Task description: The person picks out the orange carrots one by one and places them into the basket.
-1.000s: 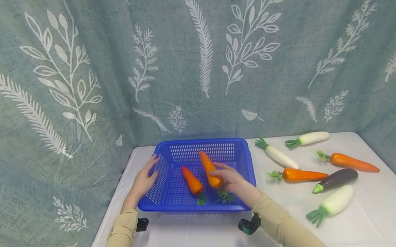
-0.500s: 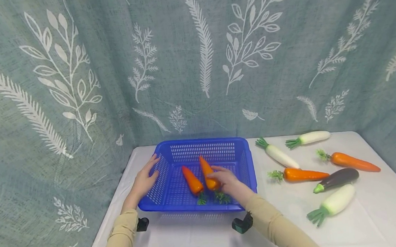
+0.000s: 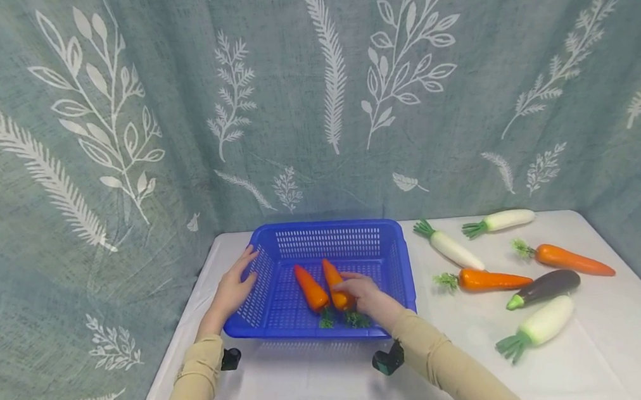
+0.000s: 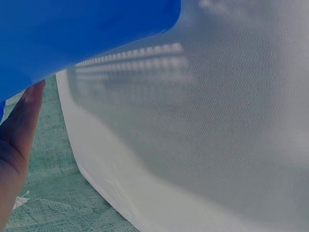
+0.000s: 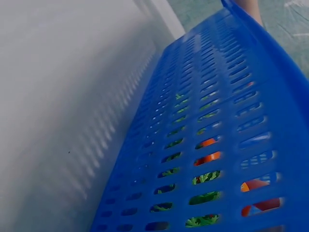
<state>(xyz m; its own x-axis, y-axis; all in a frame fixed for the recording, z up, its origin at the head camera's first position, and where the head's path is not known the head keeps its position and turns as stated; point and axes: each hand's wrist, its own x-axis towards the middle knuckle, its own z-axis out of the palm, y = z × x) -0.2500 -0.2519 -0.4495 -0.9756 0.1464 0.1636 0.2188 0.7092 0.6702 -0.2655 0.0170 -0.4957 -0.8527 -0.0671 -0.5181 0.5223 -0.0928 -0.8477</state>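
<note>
A blue plastic basket (image 3: 321,334) with slotted walls stands on the white-covered table. My left hand (image 3: 234,291) rests at its left rim, fingers extended; in the left wrist view this hand (image 4: 19,130) lies against the basket's outer side. Inside, my right hand (image 3: 363,290) holds a carrot (image 3: 331,275) by its thick end, tip pointing away, low over the basket floor. Close on its left lies another carrot (image 3: 310,288), leafy top toward me. Through the slots of the basket wall (image 5: 289,145), the right wrist view shows only bits of orange and green.
Right of the basket lie a white radish (image 3: 455,252), another radish (image 3: 510,219) at the back, a carrot (image 3: 490,279), a farther carrot (image 3: 572,259), an eggplant (image 3: 548,287) and a thicker radish (image 3: 548,321). A leaf-patterned curtain (image 3: 300,100) hangs behind the table.
My right hand has lowered its carrot, bringing it slightly left and nearer me, beside the other carrot. My left hand stays at the rim.
</note>
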